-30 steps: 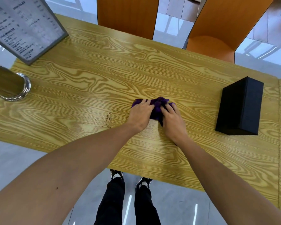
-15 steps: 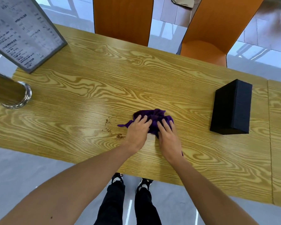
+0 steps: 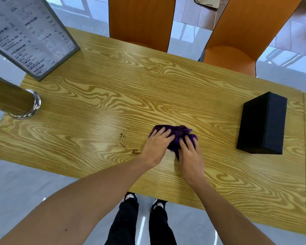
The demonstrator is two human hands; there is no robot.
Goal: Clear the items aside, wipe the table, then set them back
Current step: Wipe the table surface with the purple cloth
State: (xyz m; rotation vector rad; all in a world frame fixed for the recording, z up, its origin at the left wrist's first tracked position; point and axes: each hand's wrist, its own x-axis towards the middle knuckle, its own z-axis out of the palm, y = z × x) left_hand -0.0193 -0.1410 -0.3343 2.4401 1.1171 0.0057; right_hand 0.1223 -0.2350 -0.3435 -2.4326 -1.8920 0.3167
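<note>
A crumpled purple cloth (image 3: 177, 134) lies on the wooden table (image 3: 113, 96), near its front edge. My left hand (image 3: 156, 146) presses flat on the cloth's left side, and my right hand (image 3: 190, 152) presses on its right side. Brown crumbs and a small stain (image 3: 129, 145) mark the table just left of my left hand. A black box (image 3: 262, 123) stands to the right of the cloth. A menu stand (image 3: 26, 34) sits at the table's far left corner.
A shiny metal post with a ring base (image 3: 23, 105) stands at the left edge. Two orange chairs (image 3: 140, 20) (image 3: 244, 32) are pushed in at the far side. A seam (image 3: 305, 156) splits the tabletop at the right. My feet show below the front edge.
Both hands have slid the cloth back toward the front edge and slightly right. The cloth's loose left tail is now tucked under my left hand. The box has not moved.
</note>
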